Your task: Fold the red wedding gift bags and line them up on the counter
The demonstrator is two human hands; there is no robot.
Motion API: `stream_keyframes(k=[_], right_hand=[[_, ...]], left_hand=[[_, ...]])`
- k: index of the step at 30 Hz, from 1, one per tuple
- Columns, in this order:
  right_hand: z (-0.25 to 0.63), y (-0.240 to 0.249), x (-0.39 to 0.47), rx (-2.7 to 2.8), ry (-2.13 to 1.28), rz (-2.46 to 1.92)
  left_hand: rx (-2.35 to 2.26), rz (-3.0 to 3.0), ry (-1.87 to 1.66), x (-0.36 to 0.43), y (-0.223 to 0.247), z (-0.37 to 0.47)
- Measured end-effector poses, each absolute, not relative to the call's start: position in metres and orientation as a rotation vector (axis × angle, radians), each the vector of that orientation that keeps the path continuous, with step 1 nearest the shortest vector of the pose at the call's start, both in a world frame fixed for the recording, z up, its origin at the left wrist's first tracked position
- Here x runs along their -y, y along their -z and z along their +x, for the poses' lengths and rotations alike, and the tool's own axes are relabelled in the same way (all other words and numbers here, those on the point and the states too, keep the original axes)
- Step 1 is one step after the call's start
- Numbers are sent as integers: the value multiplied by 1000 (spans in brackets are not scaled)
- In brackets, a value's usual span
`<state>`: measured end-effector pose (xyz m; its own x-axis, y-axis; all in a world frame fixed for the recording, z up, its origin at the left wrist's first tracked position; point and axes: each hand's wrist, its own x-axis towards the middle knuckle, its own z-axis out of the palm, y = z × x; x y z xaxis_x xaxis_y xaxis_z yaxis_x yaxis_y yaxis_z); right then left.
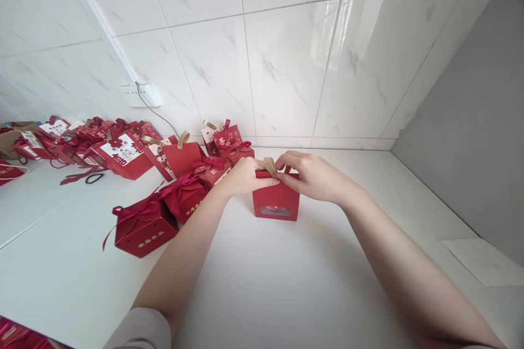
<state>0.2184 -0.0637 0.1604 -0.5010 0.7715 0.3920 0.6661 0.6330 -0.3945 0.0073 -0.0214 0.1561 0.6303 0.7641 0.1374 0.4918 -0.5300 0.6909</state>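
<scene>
A small red box (276,200) with an oval window low on its front stands upright on the white table. A tan strap loop (269,166) rises from its top edge. My left hand (249,175) grips the box's top edge from the left, thumb across the front and the other fingers behind. At the right end of that edge, my right hand (302,174) has its fingers bent together at the strap and the box top. The fingertips behind the box are partly hidden.
Red gift boxes with ribbons, one (146,226) near my left forearm, crowd the table's left side. A socket strip (140,96) with a grey cable is on the tiled wall. White paper (485,262) lies at the right; a black loop (94,178) lies left.
</scene>
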Motion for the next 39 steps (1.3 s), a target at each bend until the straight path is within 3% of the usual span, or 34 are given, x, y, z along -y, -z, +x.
stream_keyframes(k=[12, 25, 29, 33, 39], right_hand=[[214, -149, 58, 2331, -108, -1169], [208, -145, 51, 2187, -259, -1185], [205, -147, 55, 2065, -352, -990], [196, -150, 61, 2176, -192, -796], [213, -161, 62, 2273, -38, -867]], left_hand=[[-936, 2217, -676, 24, -148, 14], [-1066, 2316, -592, 22, -150, 8], [-1023, 2324, -473, 25, -157, 5], [-1038, 2325, -454, 22, -153, 6], [-1095, 2335, -425, 22, -152, 11]])
